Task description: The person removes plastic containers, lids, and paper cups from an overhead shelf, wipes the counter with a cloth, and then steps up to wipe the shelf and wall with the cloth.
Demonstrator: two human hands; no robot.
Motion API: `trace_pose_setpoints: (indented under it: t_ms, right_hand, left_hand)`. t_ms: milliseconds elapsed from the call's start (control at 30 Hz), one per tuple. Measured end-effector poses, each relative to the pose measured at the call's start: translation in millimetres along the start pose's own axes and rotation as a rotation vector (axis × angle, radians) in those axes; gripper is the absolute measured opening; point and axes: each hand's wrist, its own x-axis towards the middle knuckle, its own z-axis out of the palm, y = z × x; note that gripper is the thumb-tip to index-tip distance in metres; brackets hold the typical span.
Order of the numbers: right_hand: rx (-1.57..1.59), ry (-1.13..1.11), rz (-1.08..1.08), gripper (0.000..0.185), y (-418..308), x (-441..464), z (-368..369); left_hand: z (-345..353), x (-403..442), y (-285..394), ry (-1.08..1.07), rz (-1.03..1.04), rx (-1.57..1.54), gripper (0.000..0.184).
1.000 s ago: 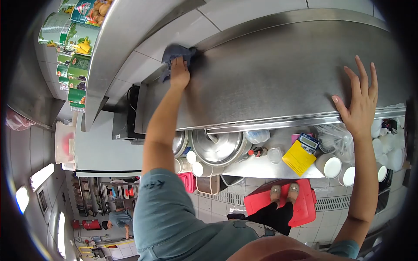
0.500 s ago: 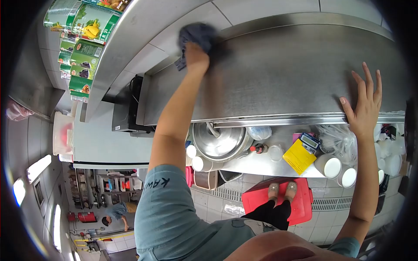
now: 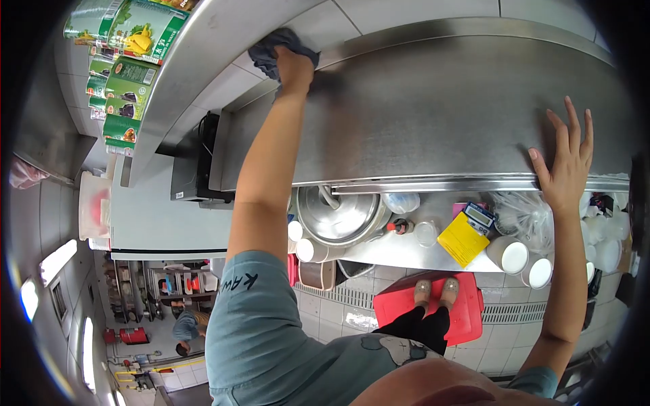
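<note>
My left hand (image 3: 294, 68) is closed on a crumpled dark grey-blue cloth (image 3: 266, 54), which lies against the white wall tiles (image 3: 315, 26) above the raised back edge of a steel shelf (image 3: 420, 115). Part of the cloth is hidden behind the hand. On the right, my right hand (image 3: 567, 159) rests with spread fingers on the same steel surface, near its front edge, holding nothing.
Green-labelled cans (image 3: 139, 34) stand on an upper shelf at left. Below are a large steel pot lid (image 3: 338, 216), a yellow item (image 3: 463, 240), a digital scale (image 3: 479, 215) and white tubs (image 3: 508, 255). My feet are on a red plastic box (image 3: 467, 318). Another person (image 3: 186, 328) bends over behind.
My left hand has moved a little left and up along the wall with the cloth. My right hand stays in place. The person in the background has bent lower.
</note>
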Motion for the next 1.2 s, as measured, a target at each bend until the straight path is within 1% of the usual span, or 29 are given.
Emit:
trace_pose_setpoints:
  t_ms: [33, 100, 133, 167, 267, 333, 367, 400, 433, 467, 500, 567, 600, 633, 700, 733, 767, 800, 833, 867, 900, 933, 967, 1000, 1033, 1067, 1133, 1200]
  right_hand:
    - [0.003, 0.004, 0.009, 0.062, -0.4, 0.1, 0.8]
    - [-0.005, 0.014, 0.02, 0.062, 1.7, 0.5, 0.2]
    - [0.005, 0.006, 0.026, 0.062, 0.4, 0.3, -0.7]
    - [0.016, -0.001, 0.032, 0.062, 0.6, -0.1, -1.7]
    - [0.027, -0.01, 0.051, 0.062, 0.2, 0.0, -2.3]
    - [0.032, -0.012, 0.05, 0.062, 0.8, -0.7, -2.1]
    - [0.034, -0.012, 0.049, 0.062, 1.1, -0.1, -2.7]
    - [0.032, -0.01, 0.045, 0.062, 1.7, 0.5, -3.6]
    - [0.036, -0.008, 0.038, 0.063, 2.0, 0.1, -4.0]
    - [0.039, -0.007, 0.032, 0.063, 1.9, 0.1, -3.6]
    - [0.038, -0.01, 0.028, 0.063, 2.6, 0.1, -3.0]
    - [0.038, -0.004, 0.018, 0.063, 3.3, -0.1, -2.5]
    - [0.042, -0.006, 0.016, 0.063, 2.0, -0.1, -2.3]
    - [0.044, -0.003, 0.016, 0.064, 1.9, -0.1, -2.4]
    - [0.036, 0.009, 0.025, 0.064, 4.2, 0.8, -2.7]
    - [0.028, 0.004, 0.029, 0.064, 3.4, 1.0, -3.3]
    - [0.023, -0.001, 0.03, 0.064, 1.6, 0.8, -2.7]
    - [0.025, -0.004, 0.031, 0.064, 0.3, -0.4, -1.9]
    - [0.033, 0.0, 0.034, 0.063, -0.3, -1.1, -1.3]
    - [0.037, 0.01, 0.036, 0.062, 1.1, -0.1, -1.4]
    - [0.031, 0.009, 0.036, 0.062, 1.6, 0.7, -2.3]
    - [0.035, -0.003, 0.041, 0.061, 0.7, 1.4, -2.7]
    - [0.041, -0.016, 0.047, 0.061, 0.6, 0.9, -3.9]
    - [0.037, -0.013, 0.049, 0.061, 1.2, 0.6, -4.5]
    - [0.035, -0.014, 0.057, 0.06, -0.2, 0.6, -4.8]
    - [0.032, -0.016, 0.062, 0.059, -1.7, 1.0, -5.1]
    - [0.038, -0.011, 0.059, 0.061, -1.7, 1.7, -5.4]
    - [0.033, -0.007, 0.076, 0.062, -1.6, 0.7, -5.9]
  left_hand:
    - [-12.0, 10.2, -1.0, -0.027, -0.185, 0.1, 0.056]
    - [-48.1, 44.3, 13.6, -0.909, 0.238, 1.63, 0.052]
    - [-56.1, 57.7, -19.6, -0.707, 0.359, 1.61, 0.037]
    - [-50.9, 56.1, -16.0, -0.707, 0.359, 1.606, 0.037]
    - [-37.5, 52.0, 9.4, -0.719, 0.29, 1.511, 0.02]
    - [9.8, 4.4, 50.8, -0.691, 0.36, 1.307, 0.021]
    - [58.5, -17.8, 39.1, -0.589, 0.43, 1.147, 0.024]
    - [88.7, -42.0, 57.9, -0.445, 0.276, 0.86, 0.036]
    - [118.7, -66.1, 76.7, -0.287, 0.175, 0.54, 0.053]
    - [116.3, -79.5, 102.5, -0.192, -0.063, -0.029, 0.064]
    - [111.5, -75.0, 108.1, -0.193, -0.067, -0.031, 0.064]
    - [98.1, -63.1, 106.1, -0.226, -0.307, -0.267, 0.072]
    - [87.0, -55.8, 87.7, -0.115, -0.388, -0.517, 0.057]
    - [73.9, -42.5, 59.0, -0.032, -0.349, -0.663, 0.041]
    - [43.4, -6.2, -10.7, -0.074, -0.478, -1.186, 0.024]
    - [18.8, 15.9, -35.7, -0.122, -0.708, -1.192, 0.016]
    - [-2.1, 15.7, -21.1, -0.012, -0.748, -1.089, 0.02]
    - [-12.2, 25.8, -32.3, 0.058, -0.796, -1.057, 0.025]
    - [-9.0, 45.6, -69.4, 0.078, -0.787, -1.059, 0.032]
    - [-12.2, 49.7, -73.3, 0.077, -0.785, -1.063, 0.032]
    - [-14.7, 47.8, -71.3, 0.091, -0.782, -1.067, 0.032]
    - [-19.4, 39.7, -53.6, 0.101, -0.779, -1.072, 0.032]
    - [-16.6, 29.6, -32.6, 0.063, -0.787, -1.203, 0.031]
    - [3.4, 21.4, -22.8, 0.06, -0.784, -1.206, 0.031]
    - [28.1, 13.5, -18.3, -0.013, -0.687, -1.136, 0.036]
    - [49.6, -2.8, 3.6, -0.058, -0.61, -1.049, 0.046]
    - [90.9, -53.4, 85.1, -0.19, -0.419, -0.727, 0.069]
    - [115.4, -78.7, 134.8, -0.254, -0.235, -0.431, 0.094]
